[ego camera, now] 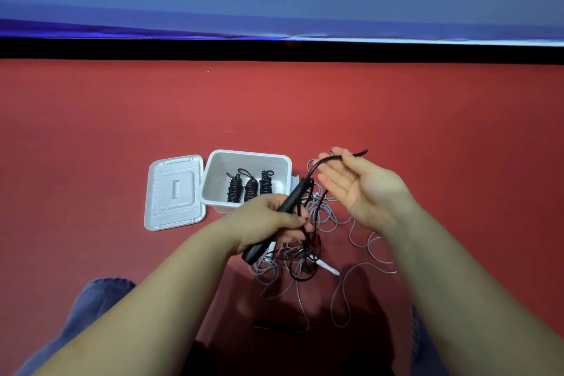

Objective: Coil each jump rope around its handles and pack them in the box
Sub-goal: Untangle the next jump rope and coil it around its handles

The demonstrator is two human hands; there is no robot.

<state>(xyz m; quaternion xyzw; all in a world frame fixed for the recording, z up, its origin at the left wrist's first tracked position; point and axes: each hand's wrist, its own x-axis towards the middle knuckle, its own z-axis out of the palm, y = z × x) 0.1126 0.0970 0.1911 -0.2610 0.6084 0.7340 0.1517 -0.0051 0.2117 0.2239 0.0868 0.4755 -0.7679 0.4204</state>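
I am partway through winding another rope. My left hand (274, 218) is wrapped firmly round the black handles (276, 224), which slant from low left up toward the box (283, 163), and black cord (308, 253) hangs from them in loose loops below my fist. My right hand (361, 185) is up beside and above it, palm facing me, with a stiff stretch of that same cord pinched near the fingertips (335, 152); the rest of that hand looks relaxed, and exactly how the thumb closes on the cord I cannot tell.

The next move, I judge, calls for carrying this length over and round the handles, laying each turn snug against the last while my left hand keeps them from twisting (the slack below could easily snag).

The box stands on the red floor (122, 131) just beyond my left knuckles, holding three coiled black ropes (250, 186) upright side by side, with room left. Its lid (174, 192) lies flat at its left. A tangle of grey rope (332, 217) sprawls under and to the right of my hands, not yet wound.
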